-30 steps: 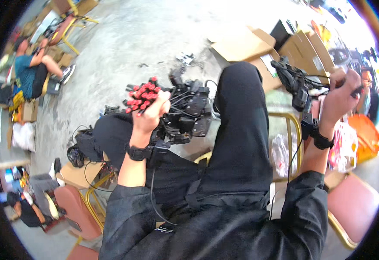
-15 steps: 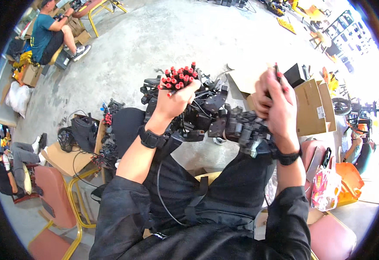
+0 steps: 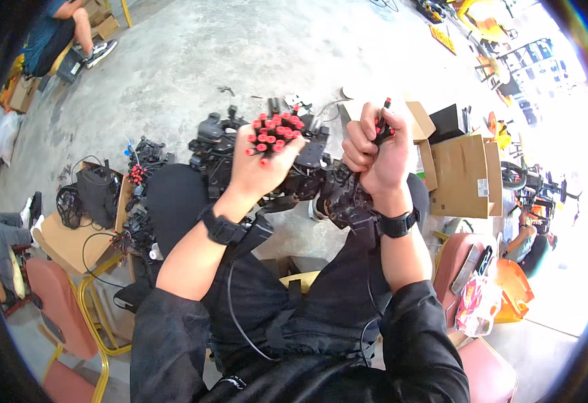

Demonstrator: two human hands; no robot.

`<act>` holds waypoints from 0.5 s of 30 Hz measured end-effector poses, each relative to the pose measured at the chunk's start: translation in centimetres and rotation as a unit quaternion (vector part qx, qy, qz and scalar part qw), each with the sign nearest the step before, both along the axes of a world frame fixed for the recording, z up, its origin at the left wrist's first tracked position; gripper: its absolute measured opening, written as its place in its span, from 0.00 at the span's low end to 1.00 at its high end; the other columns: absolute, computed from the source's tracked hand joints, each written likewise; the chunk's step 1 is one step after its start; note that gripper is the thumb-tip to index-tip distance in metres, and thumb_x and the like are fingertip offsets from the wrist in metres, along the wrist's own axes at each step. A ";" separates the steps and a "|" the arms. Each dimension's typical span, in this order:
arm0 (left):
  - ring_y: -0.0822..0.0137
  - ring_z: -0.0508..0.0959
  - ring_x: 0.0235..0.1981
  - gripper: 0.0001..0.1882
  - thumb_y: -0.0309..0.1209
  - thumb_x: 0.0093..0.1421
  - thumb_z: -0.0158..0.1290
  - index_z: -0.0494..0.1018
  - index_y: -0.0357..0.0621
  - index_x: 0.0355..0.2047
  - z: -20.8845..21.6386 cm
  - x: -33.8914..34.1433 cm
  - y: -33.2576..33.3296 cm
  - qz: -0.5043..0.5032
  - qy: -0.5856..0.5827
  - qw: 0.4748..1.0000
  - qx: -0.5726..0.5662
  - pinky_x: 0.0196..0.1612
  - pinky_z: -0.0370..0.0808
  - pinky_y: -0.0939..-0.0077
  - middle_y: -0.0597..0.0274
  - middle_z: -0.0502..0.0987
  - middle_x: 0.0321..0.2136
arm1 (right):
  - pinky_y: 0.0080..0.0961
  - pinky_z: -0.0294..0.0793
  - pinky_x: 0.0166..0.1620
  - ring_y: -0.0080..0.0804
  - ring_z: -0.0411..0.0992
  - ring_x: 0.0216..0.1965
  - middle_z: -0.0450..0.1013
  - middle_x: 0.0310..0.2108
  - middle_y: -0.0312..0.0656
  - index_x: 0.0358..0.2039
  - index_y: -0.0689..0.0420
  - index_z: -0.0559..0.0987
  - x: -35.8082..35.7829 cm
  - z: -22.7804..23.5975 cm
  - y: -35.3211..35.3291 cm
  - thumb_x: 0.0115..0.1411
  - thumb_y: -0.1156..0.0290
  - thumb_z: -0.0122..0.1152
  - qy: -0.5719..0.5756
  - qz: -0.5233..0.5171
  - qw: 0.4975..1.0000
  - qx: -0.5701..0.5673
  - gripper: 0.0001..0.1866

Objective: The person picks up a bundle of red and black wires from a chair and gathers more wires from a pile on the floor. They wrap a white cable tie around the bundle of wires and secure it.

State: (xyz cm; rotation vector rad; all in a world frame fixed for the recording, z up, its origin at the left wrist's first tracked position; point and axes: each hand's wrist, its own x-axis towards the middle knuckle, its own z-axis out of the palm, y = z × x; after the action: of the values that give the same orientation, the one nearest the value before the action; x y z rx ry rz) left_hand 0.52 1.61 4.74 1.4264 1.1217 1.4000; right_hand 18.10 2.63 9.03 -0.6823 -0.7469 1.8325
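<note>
My left hand (image 3: 259,172) is closed around a thick bundle of slim black sticks with red ends (image 3: 279,133), the red ends facing up. To its right, my right hand (image 3: 389,161) is curled around a few similar red-tipped black sticks (image 3: 387,124); one stands up above the fingers. What exactly the sticks are I cannot make out. Black jointed hardware (image 3: 215,142) with cables lies around and beneath my left hand. More black hardware (image 3: 348,198) sits by my right wrist. Both wrists wear black straps.
Cardboard boxes (image 3: 465,176) stand at the right. To the left, an open carton (image 3: 72,242) holds black bags and cables, beside more red-tipped pieces (image 3: 135,176). Pinkish chairs (image 3: 59,295) flank me, with an orange bag (image 3: 514,290) on the right. A person sits at the upper left.
My right hand has moved left, closer to the left hand, and its grip now shows more red tips. The left hand still holds the bundle. The whole view has shifted slightly.
</note>
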 end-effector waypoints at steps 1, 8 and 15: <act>0.75 0.73 0.19 0.02 0.22 0.47 0.54 0.73 0.36 0.20 -0.1 -0.3 -0.2 -0.007 -0.057 0.996 -0.069 0.26 0.67 0.81 0.63 0.75 0.16 | 0.17 0.37 0.12 0.17 0.41 0.09 0.46 0.09 0.28 0.16 0.53 0.57 -0.1 0.0 -0.2 0.60 0.43 0.30 0.013 -0.014 1.000 0.014 0.27; 0.79 0.70 0.18 0.04 0.22 0.49 0.53 0.72 0.37 0.19 -1.6 -0.8 -0.2 0.021 -0.048 0.996 -0.071 0.24 0.65 0.81 0.68 0.73 0.15 | 0.19 0.37 0.13 0.18 0.41 0.09 0.45 0.07 0.29 0.11 0.53 0.56 1.1 0.3 -0.4 0.57 0.46 0.30 -0.008 -0.008 1.000 0.027 0.27; 0.80 0.68 0.15 0.07 0.22 0.51 0.53 0.71 0.39 0.17 -1.8 -0.9 -0.9 0.015 -0.057 0.994 -0.087 0.21 0.63 0.82 0.70 0.71 0.13 | 0.20 0.37 0.14 0.18 0.40 0.09 0.45 0.07 0.28 0.12 0.54 0.56 1.1 -0.4 -0.3 0.54 0.49 0.32 -0.001 0.025 1.000 0.006 0.24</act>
State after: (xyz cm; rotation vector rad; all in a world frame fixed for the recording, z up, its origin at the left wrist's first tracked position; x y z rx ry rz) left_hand -0.39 0.68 2.93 1.1972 1.1654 1.3506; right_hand 19.25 2.33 8.60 -0.6633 -0.7815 1.8707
